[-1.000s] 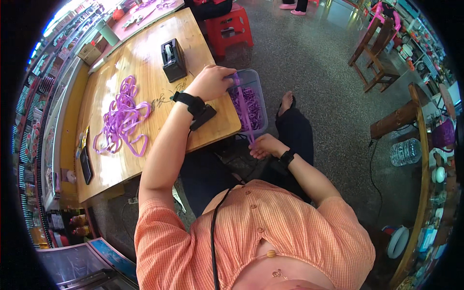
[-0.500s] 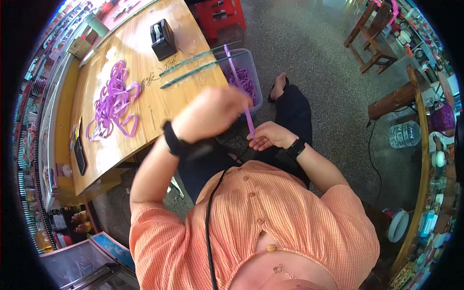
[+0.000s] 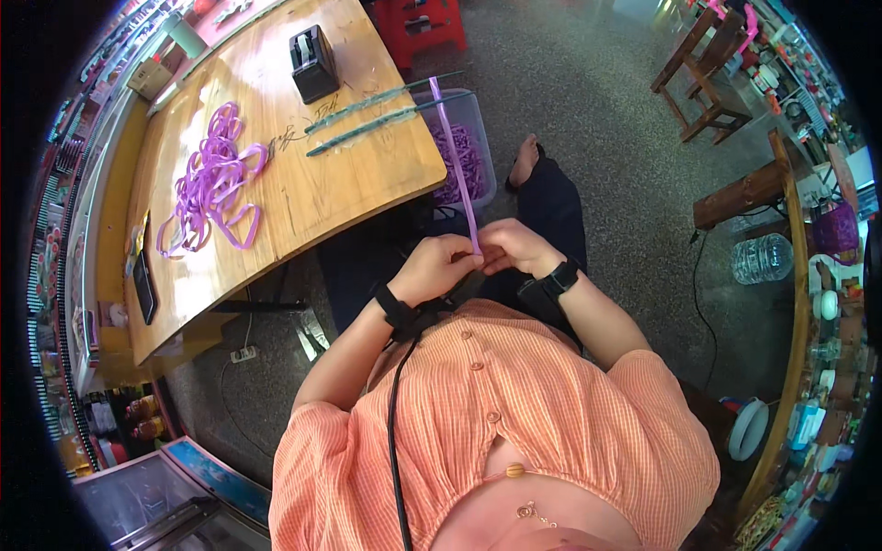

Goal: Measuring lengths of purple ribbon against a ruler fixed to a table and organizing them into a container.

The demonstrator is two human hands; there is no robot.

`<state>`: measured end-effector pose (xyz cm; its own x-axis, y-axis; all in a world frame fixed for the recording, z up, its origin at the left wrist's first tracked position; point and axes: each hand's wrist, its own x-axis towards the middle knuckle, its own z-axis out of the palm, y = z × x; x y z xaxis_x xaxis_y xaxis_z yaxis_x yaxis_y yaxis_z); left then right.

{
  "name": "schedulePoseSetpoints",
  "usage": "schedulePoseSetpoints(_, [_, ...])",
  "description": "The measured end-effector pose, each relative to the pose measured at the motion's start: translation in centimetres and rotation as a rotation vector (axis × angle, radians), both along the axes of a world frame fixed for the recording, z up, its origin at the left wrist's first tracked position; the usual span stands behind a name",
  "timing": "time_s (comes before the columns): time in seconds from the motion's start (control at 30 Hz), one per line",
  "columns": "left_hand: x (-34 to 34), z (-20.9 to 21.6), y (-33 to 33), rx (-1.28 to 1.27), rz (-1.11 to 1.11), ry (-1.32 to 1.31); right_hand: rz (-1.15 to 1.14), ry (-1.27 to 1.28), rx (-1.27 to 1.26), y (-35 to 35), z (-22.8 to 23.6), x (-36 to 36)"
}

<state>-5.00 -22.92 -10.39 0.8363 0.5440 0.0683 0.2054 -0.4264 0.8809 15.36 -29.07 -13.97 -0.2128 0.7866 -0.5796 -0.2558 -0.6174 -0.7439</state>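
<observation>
A long purple ribbon (image 3: 459, 170) stretches from the outer ends of two dark green rods (image 3: 377, 131) down toward my lap. At its near end my left hand (image 3: 436, 268) pinches it between thumb and fingers. My right hand (image 3: 516, 248) meets the left there, its bent fingers closed about the same end and partly hiding it. The rods lie on the wooden table (image 3: 331, 207) under what looks like clear tape and stick out past its right edge. Below them, a clear plastic bin (image 3: 487, 174) holds many purple ribbon pieces.
A loose heap of purple ribbon (image 3: 216, 179) lies on the table, with a black tape dispenser (image 3: 313, 64) farther back and a dark phone-like slab (image 3: 145, 289) at the left edge. A red stool (image 3: 421, 28) and a wooden chair (image 3: 707, 78) stand beyond.
My left hand has come down from above the bin to the ribbon's near end, beside my right hand. The right hand has shifted slightly and its fingers have curled in.
</observation>
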Motion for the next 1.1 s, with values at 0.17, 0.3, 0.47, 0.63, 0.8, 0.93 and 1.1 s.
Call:
schedulePoseSetpoints(0.17, [-0.7, -1.2, 1.0, -0.094, 0.051, -0.074, 0.082, -0.189, 0.109, -0.2, 0.0, -0.4])
schedulePoseSetpoints(0.3, [-0.7, -1.0, 2.2, -0.312, 0.269, -0.048, 0.160, -0.194, 0.040, -1.0, 0.8, -0.2])
schedulePoseSetpoints(0.47, [0.1, -1.8, 1.7, 0.120, 0.036, -0.114, 0.148, -0.148, 0.048, -1.4, 0.7, 0.6])
schedulePoseSetpoints(0.63, [1.3, -2.1, 1.8, 0.011, 0.103, -0.071, 0.129, -0.150, 0.044, -1.3, 1.1, 0.2])
schedulePoseSetpoints(0.8, [1.9, -1.4, 2.8, -0.055, 0.162, -0.038, 0.118, -0.158, 0.039, -1.6, 0.8, 0.1])
schedulePoseSetpoints(0.93, [2.4, -2.1, 4.3, -0.386, 0.370, -0.150, 0.120, -0.171, 0.031, -1.5, 0.7, 0.0])
schedulePoseSetpoints(1.1, [1.9, -2.7, 5.1, -0.578, 0.298, -0.121, 0.118, -0.157, 0.033, -1.5, 0.6, -0.1])
